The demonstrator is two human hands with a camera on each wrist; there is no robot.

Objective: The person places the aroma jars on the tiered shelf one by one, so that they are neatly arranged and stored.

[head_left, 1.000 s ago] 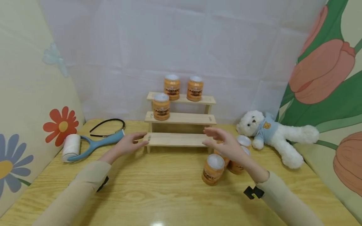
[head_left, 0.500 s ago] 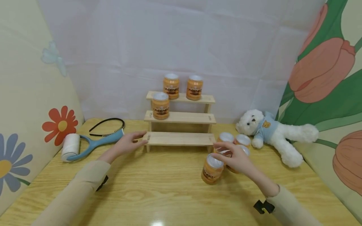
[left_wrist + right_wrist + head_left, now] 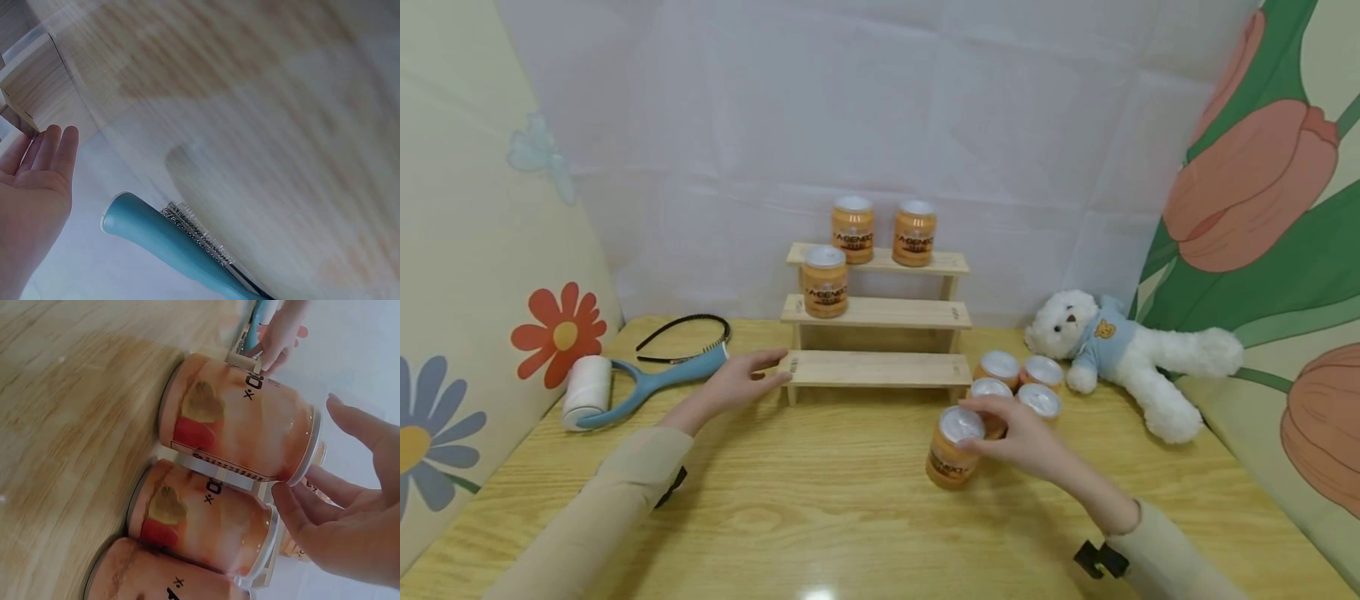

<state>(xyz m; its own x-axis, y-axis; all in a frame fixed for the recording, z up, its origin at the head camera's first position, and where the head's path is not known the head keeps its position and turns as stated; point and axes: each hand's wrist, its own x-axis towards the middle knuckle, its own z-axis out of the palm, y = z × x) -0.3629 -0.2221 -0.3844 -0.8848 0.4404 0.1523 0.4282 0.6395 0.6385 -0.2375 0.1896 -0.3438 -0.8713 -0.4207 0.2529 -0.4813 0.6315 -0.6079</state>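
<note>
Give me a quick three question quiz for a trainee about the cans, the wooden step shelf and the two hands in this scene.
1. How many orange cans stand on the step shelf?
2. True or false: the left hand grips a can.
3. Which can is the right hand at? A) the front can on the table B) one on the top step C) one beside the teddy bear

Key: 1. Three: two on the top step, one on the middle step. 2. False; its straight fingers rest at the lowest step's left end. 3. A.

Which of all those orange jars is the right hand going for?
Find the wooden step shelf mid-table; right of its bottom step stands a cluster of orange jars. The one meant is nearest the person, apart from the rest, with the right hand touching its white lid.
</note>
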